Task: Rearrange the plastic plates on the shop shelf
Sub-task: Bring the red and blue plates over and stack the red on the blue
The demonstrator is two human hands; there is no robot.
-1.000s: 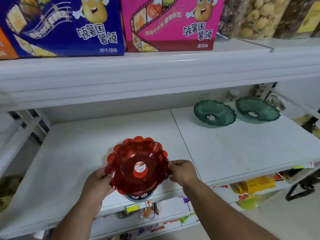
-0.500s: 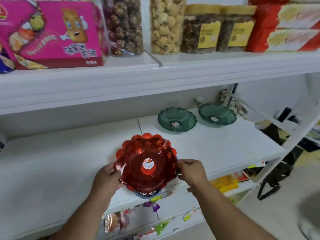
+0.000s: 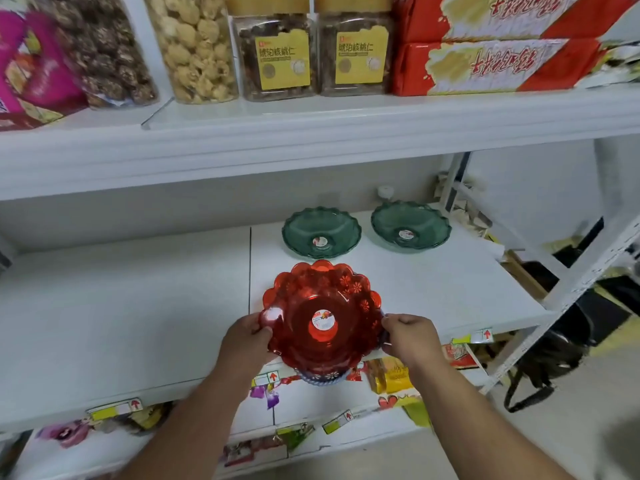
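Observation:
A red scalloped plastic plate with a round sticker in its middle is held over the front edge of the white shelf. My left hand grips its left rim and my right hand grips its right rim. A blue plate peeks out beneath the red one; how it is held is hidden. Two green scalloped plates sit side by side at the back of the shelf, one straight behind the red plate and the other to its right.
The upper shelf overhangs closely, loaded with snack jars and red boxes. A small white-capped bottle stands behind the green plates. The shelf's right end meets a slanted white post. Packaged goods fill the lower shelf.
The view and both hands have shifted right along the shelf, carrying the red plate from the left panel over the seam onto the right panel, closer to the green plates.

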